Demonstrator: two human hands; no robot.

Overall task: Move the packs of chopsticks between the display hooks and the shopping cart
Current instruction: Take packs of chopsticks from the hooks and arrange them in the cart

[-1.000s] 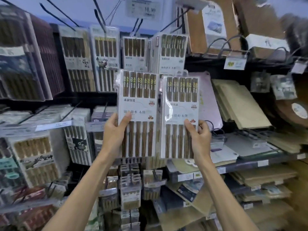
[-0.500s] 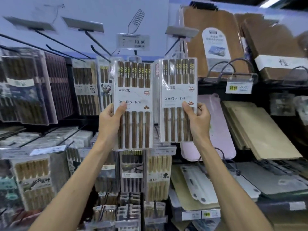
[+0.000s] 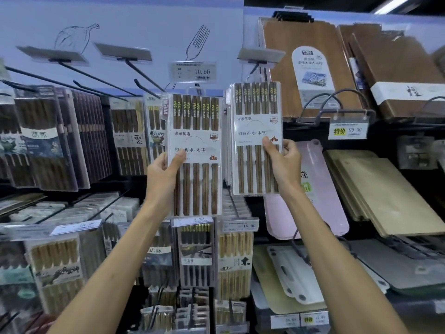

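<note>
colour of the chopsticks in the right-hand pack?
Dark brown wood, green leaf print near the tops. Head view, right pack.

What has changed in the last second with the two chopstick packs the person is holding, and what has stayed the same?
Both packs have been lifted towards the 10.90 price tag. The right pack now sits higher than the left pack, with a wider gap between them. Nothing was let go: the left hand and right hand still pinch their packs, thumbs in front. Nothing else visibly changed.
</note>
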